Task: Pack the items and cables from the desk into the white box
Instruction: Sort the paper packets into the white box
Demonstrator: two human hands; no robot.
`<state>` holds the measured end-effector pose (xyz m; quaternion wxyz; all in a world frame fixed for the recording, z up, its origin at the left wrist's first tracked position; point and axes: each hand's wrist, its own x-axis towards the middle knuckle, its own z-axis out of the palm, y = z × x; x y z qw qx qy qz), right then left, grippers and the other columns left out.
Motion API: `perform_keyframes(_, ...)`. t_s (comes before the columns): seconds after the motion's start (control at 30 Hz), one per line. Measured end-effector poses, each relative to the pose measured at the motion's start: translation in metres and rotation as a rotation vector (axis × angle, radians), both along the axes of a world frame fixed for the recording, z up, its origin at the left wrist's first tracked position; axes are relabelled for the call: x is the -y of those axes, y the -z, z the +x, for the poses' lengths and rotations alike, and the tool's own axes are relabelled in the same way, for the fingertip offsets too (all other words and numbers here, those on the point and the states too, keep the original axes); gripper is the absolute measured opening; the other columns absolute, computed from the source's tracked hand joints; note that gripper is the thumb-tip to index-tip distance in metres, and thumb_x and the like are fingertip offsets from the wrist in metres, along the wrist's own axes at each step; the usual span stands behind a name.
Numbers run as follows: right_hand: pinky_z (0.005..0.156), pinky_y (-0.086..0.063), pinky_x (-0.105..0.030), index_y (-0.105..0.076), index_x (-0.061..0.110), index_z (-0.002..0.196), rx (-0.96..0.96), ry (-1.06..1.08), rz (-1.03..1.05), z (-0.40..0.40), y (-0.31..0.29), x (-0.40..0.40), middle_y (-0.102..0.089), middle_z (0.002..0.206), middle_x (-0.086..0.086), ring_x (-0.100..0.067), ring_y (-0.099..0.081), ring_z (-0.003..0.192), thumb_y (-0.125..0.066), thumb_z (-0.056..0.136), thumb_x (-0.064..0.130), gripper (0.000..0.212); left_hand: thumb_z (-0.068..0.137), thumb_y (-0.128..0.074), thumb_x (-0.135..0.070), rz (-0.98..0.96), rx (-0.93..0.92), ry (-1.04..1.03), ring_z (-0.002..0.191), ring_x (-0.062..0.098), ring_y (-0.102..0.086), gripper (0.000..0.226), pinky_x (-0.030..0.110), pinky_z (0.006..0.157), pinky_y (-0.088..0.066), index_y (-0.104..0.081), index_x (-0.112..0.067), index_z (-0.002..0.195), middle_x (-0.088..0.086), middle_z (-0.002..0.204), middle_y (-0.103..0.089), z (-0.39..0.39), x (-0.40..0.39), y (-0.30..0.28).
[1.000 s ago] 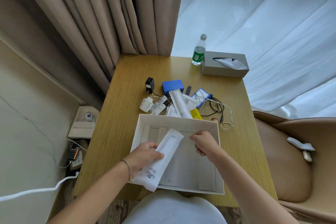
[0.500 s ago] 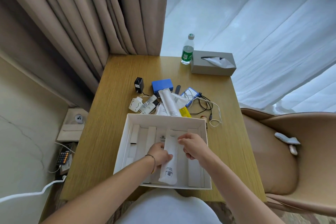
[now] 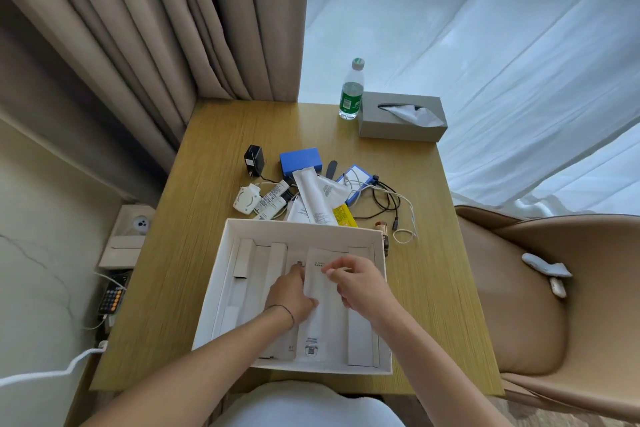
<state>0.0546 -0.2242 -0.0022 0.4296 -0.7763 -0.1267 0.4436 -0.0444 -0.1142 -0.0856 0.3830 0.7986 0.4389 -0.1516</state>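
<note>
The white box [image 3: 227, 270] lies open at the desk's near edge, with white cardboard dividers inside. A long white packet [image 3: 320, 322] lies lengthwise in its middle. My left hand [image 3: 291, 295] grips the packet's left edge and my right hand [image 3: 356, 282] pinches its right edge near the top. Beyond the box lies a heap: a black plug adapter [image 3: 254, 159], a blue box [image 3: 300, 160], a white round charger [image 3: 246, 199], small tubes [image 3: 272, 199], another white packet [image 3: 311, 198], a yellow item [image 3: 343, 215] and black and white cables [image 3: 394, 204].
A green-labelled water bottle [image 3: 351, 90] and a grey tissue box [image 3: 401, 116] stand at the desk's far right. A tan chair [image 3: 540, 288] is to the right. Curtains hang behind. A wall socket [image 3: 133, 229] and a calculator [image 3: 112, 296] sit left of the desk.
The white packet went from tilted over the box's near-left edge to lying straight inside the box. Both hands followed it to the box's middle.
</note>
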Motion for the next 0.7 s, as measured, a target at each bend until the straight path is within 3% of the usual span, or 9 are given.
perform_keyframes(0.1, 0.059, -0.041, -0.032, -0.075, 0.017, 0.091, 0.050, -0.039, 0.014, 0.004, -0.007, -0.003, -0.052, 0.061, 0.005, -0.015, -0.048, 0.055, -0.059, 0.093, 0.018, 0.015, 0.081, -0.076, -0.035, 0.062, 0.008, 0.038, 0.088, 0.021, -0.063, 0.047, 0.027, 0.070, -0.045, -0.049, -0.023, 0.117, -0.006, 0.088, -0.058, -0.002, 0.003, 0.001)
perform_keyframes(0.23, 0.063, -0.042, -0.032, -0.076, 0.018, 0.088, 0.127, -0.053, 0.046, 0.024, -0.016, -0.017, -0.055, 0.064, 0.006, -0.014, -0.050, 0.062, -0.061, 0.092, 0.017, 0.016, 0.090, -0.065, -0.036, 0.089, 0.016, 0.092, 0.102, 0.022, -0.065, 0.045, 0.026, 0.078, -0.049, -0.049, -0.022, 0.130, 0.001, 0.113, -0.068, -0.006, 0.003, -0.011)
perform_keyframes(0.43, 0.057, -0.042, -0.031, -0.074, 0.020, 0.080, 0.165, -0.034, 0.050, 0.069, -0.019, -0.058, -0.053, 0.049, 0.008, -0.014, -0.046, 0.048, -0.057, 0.091, 0.014, 0.021, 0.095, -0.057, -0.030, 0.117, 0.196, 0.000, 0.085, 0.003, -0.063, 0.021, 0.023, 0.081, -0.057, -0.065, -0.032, 0.114, -0.015, 0.093, -0.067, -0.018, 0.008, -0.047)
perform_keyframes(0.6, 0.060, -0.053, -0.035, -0.073, 0.010, 0.080, 0.335, -0.125, -0.052, 0.101, -0.001, -0.102, -0.068, 0.066, -0.008, -0.021, -0.061, 0.060, -0.057, 0.086, 0.013, 0.018, 0.093, -0.059, -0.023, 0.152, 0.377, -0.020, 0.086, 0.002, -0.065, 0.017, 0.029, 0.080, -0.058, -0.068, -0.031, 0.105, -0.014, 0.089, -0.069, -0.010, -0.011, -0.091)
perform_keyframes(0.7, 0.051, -0.031, -0.028, -0.048, 0.007, 0.055, 0.528, -0.249, -0.210, 0.111, 0.016, -0.125, -0.046, 0.051, -0.012, -0.022, -0.039, 0.051, -0.049, 0.077, 0.006, 0.022, 0.092, -0.059, -0.022, 0.203, 0.461, -0.012, 0.084, 0.002, -0.065, 0.017, 0.031, 0.080, -0.057, -0.068, -0.031, 0.104, -0.015, 0.087, -0.070, -0.004, -0.023, -0.112)
